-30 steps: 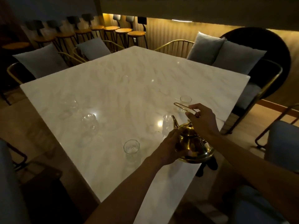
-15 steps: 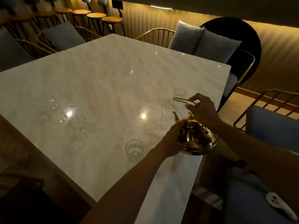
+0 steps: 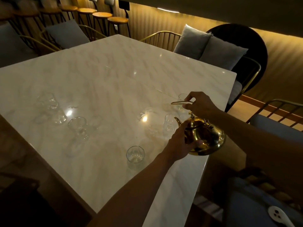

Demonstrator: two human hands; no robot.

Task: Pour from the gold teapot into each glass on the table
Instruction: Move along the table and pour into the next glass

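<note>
The gold teapot (image 3: 207, 136) hangs over the right edge of the white marble table (image 3: 105, 82), spout pointing left. My right hand (image 3: 200, 104) pinches its thin handle from above. My left hand (image 3: 182, 143) cups its belly from the left side. Several clear glasses stand on the table: one tumbler (image 3: 135, 155) near the front, a tall one (image 3: 168, 124) just left of the spout, one (image 3: 181, 99) behind the handle, and a stemmed one (image 3: 78, 126) with others (image 3: 47, 101) at the left.
Gold-framed chairs with grey cushions (image 3: 209, 46) ring the table. A row of wooden bar stools (image 3: 101, 15) lines the back wall. A blue seat (image 3: 262, 202) with a small white object (image 3: 277, 214) lies at the lower right.
The view has swung towards the right corner of the table. Both hands keep their hold on the teapot, which has barely moved relative to the glasses.
</note>
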